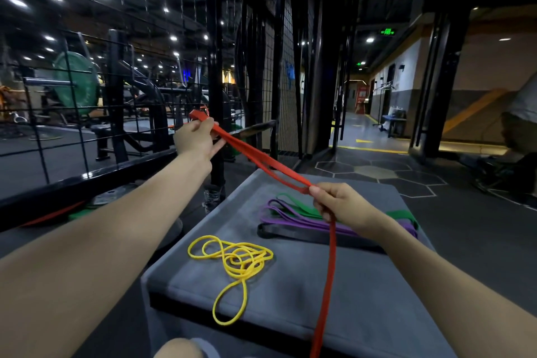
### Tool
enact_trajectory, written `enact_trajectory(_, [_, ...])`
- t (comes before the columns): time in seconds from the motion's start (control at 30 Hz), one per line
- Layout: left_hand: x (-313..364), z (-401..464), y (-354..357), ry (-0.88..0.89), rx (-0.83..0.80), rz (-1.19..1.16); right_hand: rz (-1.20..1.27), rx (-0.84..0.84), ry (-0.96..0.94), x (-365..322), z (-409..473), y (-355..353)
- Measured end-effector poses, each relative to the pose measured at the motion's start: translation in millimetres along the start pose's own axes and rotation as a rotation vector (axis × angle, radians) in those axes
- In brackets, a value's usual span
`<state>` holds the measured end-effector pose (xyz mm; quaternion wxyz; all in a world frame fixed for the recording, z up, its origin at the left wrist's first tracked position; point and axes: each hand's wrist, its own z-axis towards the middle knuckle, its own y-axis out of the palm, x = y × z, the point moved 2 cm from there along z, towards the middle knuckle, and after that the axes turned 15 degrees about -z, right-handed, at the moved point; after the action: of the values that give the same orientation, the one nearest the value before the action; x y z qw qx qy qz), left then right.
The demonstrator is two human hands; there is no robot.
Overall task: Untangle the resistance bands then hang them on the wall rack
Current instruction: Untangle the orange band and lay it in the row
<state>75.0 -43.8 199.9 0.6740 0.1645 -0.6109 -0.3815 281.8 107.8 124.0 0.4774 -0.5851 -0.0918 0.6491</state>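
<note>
Green exit sign [388, 31] over corridor, characters illegible; no other text.

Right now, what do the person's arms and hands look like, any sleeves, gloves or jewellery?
Both forearms are bare up to the frame edge, no sleeves in view. The left hand and right hand wear no gloves, and no rings, watch or wristbands show.

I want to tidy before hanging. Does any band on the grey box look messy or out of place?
Yes. The yellow band lies in a knotted heap of loops at the near left of the grey box, while the purple, green and black bands lie flat together.
</note>
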Motion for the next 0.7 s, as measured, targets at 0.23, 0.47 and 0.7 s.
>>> enact_trajectory(0.23, [6.4,-3.8,-6.2,0.004,0.012,-0.016,0.342,0.123,0.072,-12.7,-2.4,2.8])
enact_trajectory(0.47, [20.8,-8.1,-2.7,0.027,-0.029,-0.021,0.056,0.222,0.031,-12.7,2.9,8.0])
enact_trajectory(0.7, [18.2,-4.7,-12.6,0.01,0.01,0.007,-0.536,0.115,-0.09,-11.3,0.1,7.8])
